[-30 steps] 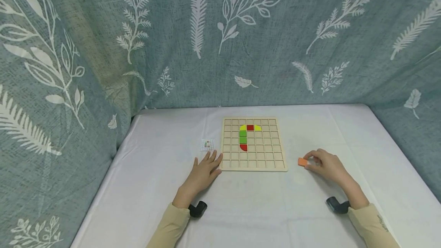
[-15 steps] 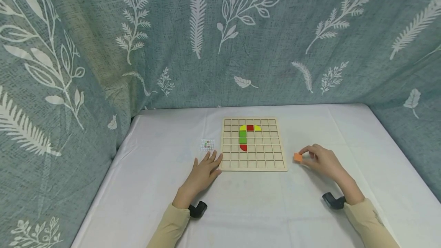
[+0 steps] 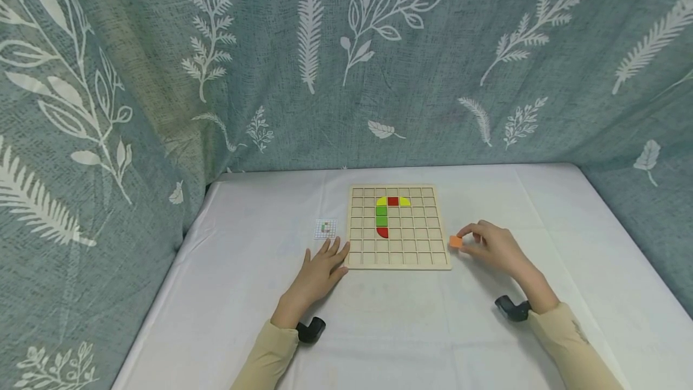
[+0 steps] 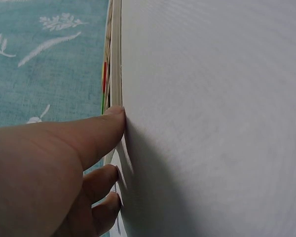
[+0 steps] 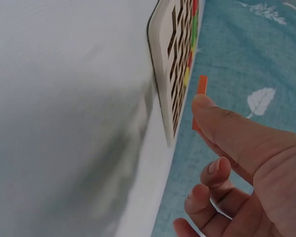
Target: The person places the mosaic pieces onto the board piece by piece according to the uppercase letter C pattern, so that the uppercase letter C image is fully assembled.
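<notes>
My right hand (image 3: 491, 248) pinches a flat orange square tile (image 3: 456, 242) between thumb and fingers, just off the right edge of a wooden grid board (image 3: 417, 257). In the right wrist view the orange tile (image 5: 202, 85) is seen edge-on, above the table. On the board lie a red square tile (image 3: 393, 201) between two yellow rounded tiles (image 3: 405, 201), two green square tiles (image 3: 381, 215) in a column, and a red rounded tile (image 3: 383, 232) below them. My left hand (image 3: 316, 272) rests with spread fingers at the board's lower left corner, thumb against its edge.
A small printed pattern card (image 3: 326, 229) lies left of the board, just beyond my left fingertips. The table has a white cloth (image 3: 260, 227). A blue-green leaf-patterned curtain (image 3: 303, 119) hangs behind and at the sides.
My right hand has carried the orange tile left and slightly away from me, up to the board's right edge. The left hand and the board stay where they were.
</notes>
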### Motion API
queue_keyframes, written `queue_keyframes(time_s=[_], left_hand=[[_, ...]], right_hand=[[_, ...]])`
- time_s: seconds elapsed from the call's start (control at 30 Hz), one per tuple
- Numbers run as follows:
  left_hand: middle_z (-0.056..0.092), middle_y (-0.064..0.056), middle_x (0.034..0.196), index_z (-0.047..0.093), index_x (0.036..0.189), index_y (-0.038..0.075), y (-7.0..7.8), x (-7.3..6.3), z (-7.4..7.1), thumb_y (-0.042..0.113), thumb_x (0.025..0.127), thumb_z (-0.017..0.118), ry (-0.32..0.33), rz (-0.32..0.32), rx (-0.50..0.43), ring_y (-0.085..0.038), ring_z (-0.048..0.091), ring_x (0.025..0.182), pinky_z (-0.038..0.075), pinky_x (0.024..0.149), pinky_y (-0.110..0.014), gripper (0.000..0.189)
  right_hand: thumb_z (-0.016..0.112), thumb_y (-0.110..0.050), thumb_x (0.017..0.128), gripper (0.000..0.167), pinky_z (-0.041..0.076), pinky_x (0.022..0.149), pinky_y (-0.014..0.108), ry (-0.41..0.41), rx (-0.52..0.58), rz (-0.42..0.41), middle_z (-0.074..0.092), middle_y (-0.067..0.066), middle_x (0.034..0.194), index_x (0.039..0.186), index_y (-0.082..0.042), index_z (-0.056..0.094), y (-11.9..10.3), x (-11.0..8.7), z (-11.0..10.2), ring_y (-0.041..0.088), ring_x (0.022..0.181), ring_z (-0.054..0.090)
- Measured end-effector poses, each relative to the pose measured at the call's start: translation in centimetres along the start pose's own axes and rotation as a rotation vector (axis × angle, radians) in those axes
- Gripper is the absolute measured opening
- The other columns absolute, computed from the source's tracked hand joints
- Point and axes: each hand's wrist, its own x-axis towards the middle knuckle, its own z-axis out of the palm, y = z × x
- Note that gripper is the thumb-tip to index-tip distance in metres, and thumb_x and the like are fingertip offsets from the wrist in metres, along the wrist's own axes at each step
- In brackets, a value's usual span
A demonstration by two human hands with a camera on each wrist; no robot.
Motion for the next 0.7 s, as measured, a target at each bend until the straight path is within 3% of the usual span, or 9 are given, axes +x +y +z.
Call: queue_keyframes(time_s=[0.7], left_hand=[[0.031, -0.014, 0.149, 0.041, 0.141, 0.011, -0.2, 0.1, 0.1, 0.028, 0.094, 0.052, -0.001, 0.008, -0.001, -0.035, 0.020, 0.140, 0.010, 0.104, -0.069, 0.051]], right_hand=[[0.074, -0.016, 0.079, 0.022, 0.029, 0.053, 0.024, 0.007, 0.057, -0.074, 0.045, 0.000, 0.071, 0.099, -0.012, 0.068, -2.1, 2.6, 1.6, 0.012, 0.058, 0.034]])
